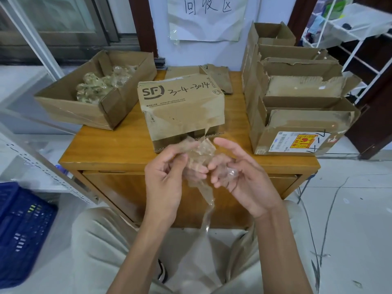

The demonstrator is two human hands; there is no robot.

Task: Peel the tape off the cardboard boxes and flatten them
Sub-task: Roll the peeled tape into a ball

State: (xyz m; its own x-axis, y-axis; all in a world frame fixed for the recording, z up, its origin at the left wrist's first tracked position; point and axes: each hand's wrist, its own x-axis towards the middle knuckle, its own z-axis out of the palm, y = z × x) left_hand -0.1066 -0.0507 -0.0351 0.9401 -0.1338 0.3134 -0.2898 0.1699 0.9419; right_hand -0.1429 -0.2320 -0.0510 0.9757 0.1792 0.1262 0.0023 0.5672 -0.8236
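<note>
Wood-grain tabletop [110, 143] carries everything here, a low cabinet with the person seated close in front of it. On its right side stands a stack of opened cardboard boxes [297, 98], torn flaps up, the front one bearing a shipping label [297, 141]. At the left rear an open box [63, 102] holds balls of crumpled tape [101, 83]. In the middle sits the SF box [180, 107], closed, tilted a little toward the viewer, with hazy tape residue across its front face and a thin strip running from its lower edge down to the hands.

The peeled tape wad [199, 153] hangs between the hands just in front of that box, a long clear tail dangling toward the lap. The left hand [165, 175] has thumb and fingers curled on the wad's left side, pinching it. The right hand [239, 172] holds the other side with its lower fingers curled in, the index finger stretched out free above.

I judge the tape light, limp and sticky, apt to cling to skin and to itself, so balling it up suits it. The strip still joined to the box should be taken close to the cardboard and pulled low and steadily, or it may snap or tear the paper face. The box itself looks light and stiff, best held by a corner while pulling
</note>
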